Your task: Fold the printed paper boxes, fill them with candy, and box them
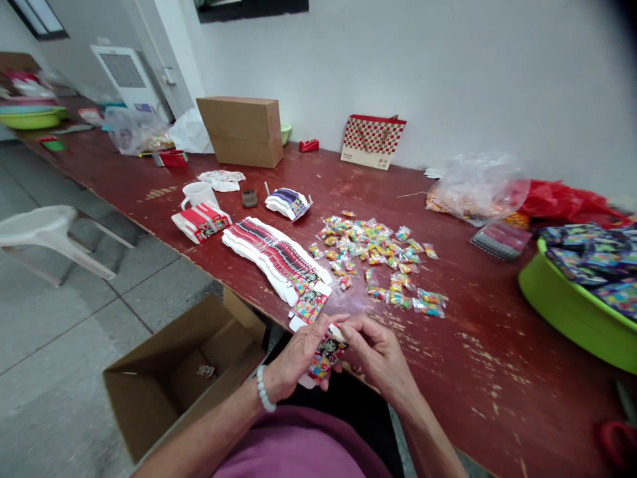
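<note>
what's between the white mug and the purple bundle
A small dark square object lies between the white mug and the purple bundle, in the head view; I can't tell what it is.

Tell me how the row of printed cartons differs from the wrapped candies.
The printed cartons overlap in a neat row; the wrapped candies lie loosely scattered. The cartons show opaque red, black and white; the candies show many colours through clear wrappers. Both lie on the red table.

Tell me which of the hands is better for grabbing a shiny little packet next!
Probably the right hand: it's nearer the shiny packets and seems just to touch the end of the printed box, while the left hand grips that box.
</note>
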`<state>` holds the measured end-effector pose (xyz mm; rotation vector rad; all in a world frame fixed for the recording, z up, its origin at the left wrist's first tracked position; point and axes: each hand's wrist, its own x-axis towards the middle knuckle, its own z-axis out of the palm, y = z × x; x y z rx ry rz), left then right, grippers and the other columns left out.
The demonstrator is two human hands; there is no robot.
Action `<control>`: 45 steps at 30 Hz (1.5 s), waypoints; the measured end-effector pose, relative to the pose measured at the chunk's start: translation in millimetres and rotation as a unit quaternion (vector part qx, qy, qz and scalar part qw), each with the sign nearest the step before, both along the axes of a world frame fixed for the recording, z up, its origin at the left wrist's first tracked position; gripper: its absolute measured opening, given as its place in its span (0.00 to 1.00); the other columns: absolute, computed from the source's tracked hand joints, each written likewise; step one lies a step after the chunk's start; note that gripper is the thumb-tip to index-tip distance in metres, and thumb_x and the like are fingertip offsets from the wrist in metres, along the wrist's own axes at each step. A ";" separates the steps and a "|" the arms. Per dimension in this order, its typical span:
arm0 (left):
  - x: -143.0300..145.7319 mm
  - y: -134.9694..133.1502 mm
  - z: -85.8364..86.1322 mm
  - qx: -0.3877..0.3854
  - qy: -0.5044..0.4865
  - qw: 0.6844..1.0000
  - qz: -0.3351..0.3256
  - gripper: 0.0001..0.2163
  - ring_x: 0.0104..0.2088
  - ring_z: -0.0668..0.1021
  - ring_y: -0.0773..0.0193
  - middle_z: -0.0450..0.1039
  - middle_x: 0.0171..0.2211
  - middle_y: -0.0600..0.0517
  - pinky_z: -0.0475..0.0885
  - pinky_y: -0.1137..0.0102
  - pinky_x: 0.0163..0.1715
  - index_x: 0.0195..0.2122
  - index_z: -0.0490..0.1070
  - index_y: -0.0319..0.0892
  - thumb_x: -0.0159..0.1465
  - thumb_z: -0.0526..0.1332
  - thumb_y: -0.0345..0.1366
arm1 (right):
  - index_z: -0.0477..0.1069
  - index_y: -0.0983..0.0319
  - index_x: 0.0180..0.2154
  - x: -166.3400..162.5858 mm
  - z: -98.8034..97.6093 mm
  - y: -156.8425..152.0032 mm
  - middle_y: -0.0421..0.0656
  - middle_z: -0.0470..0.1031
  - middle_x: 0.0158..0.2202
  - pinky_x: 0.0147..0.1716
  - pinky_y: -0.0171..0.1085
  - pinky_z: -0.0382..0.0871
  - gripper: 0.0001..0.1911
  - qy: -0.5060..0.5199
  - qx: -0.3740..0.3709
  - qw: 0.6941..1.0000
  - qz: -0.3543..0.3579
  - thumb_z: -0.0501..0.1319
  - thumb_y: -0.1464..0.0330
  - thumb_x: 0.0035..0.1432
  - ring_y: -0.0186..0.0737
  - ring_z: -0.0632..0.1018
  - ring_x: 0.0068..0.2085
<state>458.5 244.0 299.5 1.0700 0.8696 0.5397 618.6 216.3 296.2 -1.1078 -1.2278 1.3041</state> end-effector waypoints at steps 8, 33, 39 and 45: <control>3.0 4.7 5.4 -0.004 0.006 1.000 -0.030 0.32 0.20 0.73 0.67 0.73 0.26 0.50 0.68 0.75 0.17 0.62 0.63 0.42 0.66 0.47 0.59 | 0.73 0.61 0.32 -1.7 -3.2 2.2 0.43 0.78 0.34 0.24 0.32 0.71 0.09 0.016 0.003 0.999 -0.036 0.65 0.62 0.60 0.35 0.76 0.27; -10.8 -9.8 -5.3 -0.042 -0.084 0.995 -0.016 0.24 0.44 0.75 0.60 0.72 0.48 0.47 0.70 0.69 0.41 0.57 0.67 0.45 0.61 0.64 0.46 | 0.76 0.60 0.36 14.0 -7.1 10.2 0.41 0.76 0.34 0.29 0.32 0.70 0.06 -0.161 0.097 0.981 0.050 0.60 0.66 0.63 0.36 0.76 0.30; -54.5 -17.4 -19.4 -0.083 0.009 0.996 -0.025 0.19 0.33 0.71 0.66 0.73 0.35 0.52 0.66 0.71 0.34 0.42 0.70 0.40 0.50 0.71 0.38 | 0.73 0.60 0.48 32.2 -24.0 88.7 0.47 0.76 0.50 0.52 0.42 0.67 0.14 -0.456 0.198 0.867 -0.026 0.57 0.75 0.61 0.44 0.75 0.50; -119.1 -0.6 -20.2 0.021 0.206 0.968 -0.143 0.24 0.31 0.69 0.67 0.68 0.33 0.56 0.64 0.73 0.31 0.46 0.74 0.44 0.46 0.70 0.38 | 0.75 0.61 0.42 31.5 -47.8 108.8 0.52 0.75 0.48 0.53 0.51 0.62 0.11 -0.515 0.155 0.841 -0.057 0.63 0.73 0.55 0.55 0.70 0.52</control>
